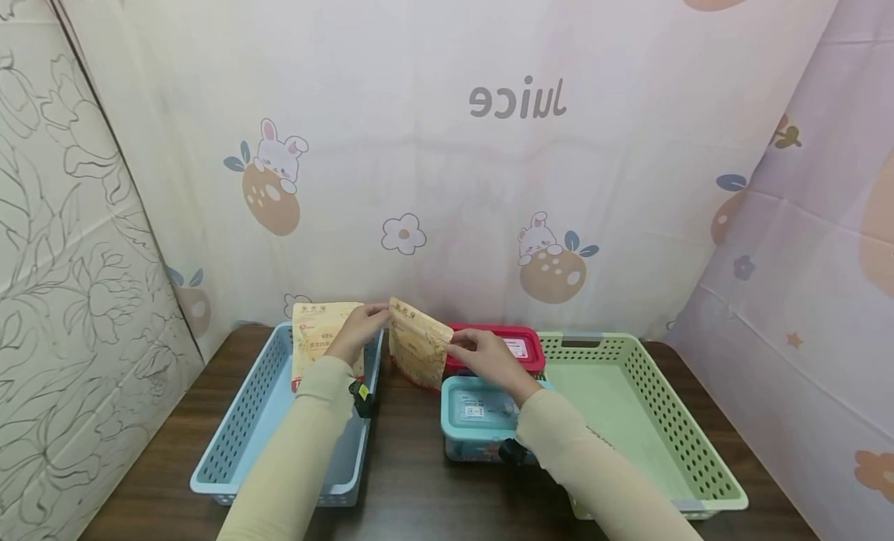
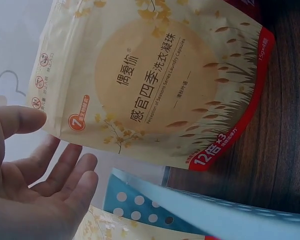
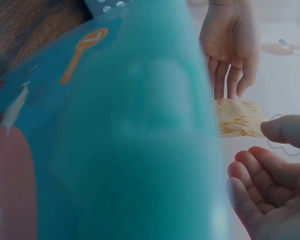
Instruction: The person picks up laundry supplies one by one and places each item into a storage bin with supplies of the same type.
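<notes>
A cream laundry capsule pouch (image 1: 417, 341) with a red bottom edge stands tilted between both hands, over the table just right of the blue basket (image 1: 373, 386). My left hand (image 1: 359, 331) pinches its upper left corner; in the left wrist view, that hand (image 2: 45, 175) has the thumb side at the pouch's top edge and the other fingers loosely bent. My right hand (image 1: 492, 361) pinches the upper right corner, above a teal-lidded box (image 1: 478, 409). A second cream pouch (image 1: 314, 339) leans inside the blue basket, partly behind the left hand.
A red-lidded box (image 1: 534, 351) sits behind the teal one. To the right lies a green basket (image 1: 698, 448), partly behind the right sleeve. Beneath everything is a dark wooden table (image 1: 405, 479), with a printed curtain (image 1: 447, 176) behind it. The teal box (image 3: 140, 125) blocks much of the right wrist view.
</notes>
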### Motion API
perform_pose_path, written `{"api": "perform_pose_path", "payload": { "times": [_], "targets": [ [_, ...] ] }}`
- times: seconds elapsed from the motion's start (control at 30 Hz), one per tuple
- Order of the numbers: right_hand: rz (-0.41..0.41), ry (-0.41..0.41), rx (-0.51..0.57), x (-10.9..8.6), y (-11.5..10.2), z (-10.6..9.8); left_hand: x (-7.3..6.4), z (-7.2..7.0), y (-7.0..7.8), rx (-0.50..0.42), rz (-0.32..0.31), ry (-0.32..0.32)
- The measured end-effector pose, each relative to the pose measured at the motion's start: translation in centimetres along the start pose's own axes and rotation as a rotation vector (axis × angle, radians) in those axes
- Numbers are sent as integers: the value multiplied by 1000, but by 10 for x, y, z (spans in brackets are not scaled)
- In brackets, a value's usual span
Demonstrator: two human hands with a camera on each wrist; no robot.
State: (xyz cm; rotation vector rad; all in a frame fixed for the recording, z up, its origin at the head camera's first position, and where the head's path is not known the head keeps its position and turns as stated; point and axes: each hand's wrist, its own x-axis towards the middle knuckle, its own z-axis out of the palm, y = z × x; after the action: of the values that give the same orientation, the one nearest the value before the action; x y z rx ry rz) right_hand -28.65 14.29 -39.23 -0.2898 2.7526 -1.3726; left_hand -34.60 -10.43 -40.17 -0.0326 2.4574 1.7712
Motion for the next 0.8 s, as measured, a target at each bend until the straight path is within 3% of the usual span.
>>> {"api": "perform_pose_path", "payload": {
  "times": [0.57, 0.8],
  "targets": [
    [-32, -44, -19, 4, 0, 5, 5, 1, -6, -27, -29, -3],
    [-45, -66, -7, 5, 0, 6, 6, 0, -8, -41, -12, -7]
  ]
}}
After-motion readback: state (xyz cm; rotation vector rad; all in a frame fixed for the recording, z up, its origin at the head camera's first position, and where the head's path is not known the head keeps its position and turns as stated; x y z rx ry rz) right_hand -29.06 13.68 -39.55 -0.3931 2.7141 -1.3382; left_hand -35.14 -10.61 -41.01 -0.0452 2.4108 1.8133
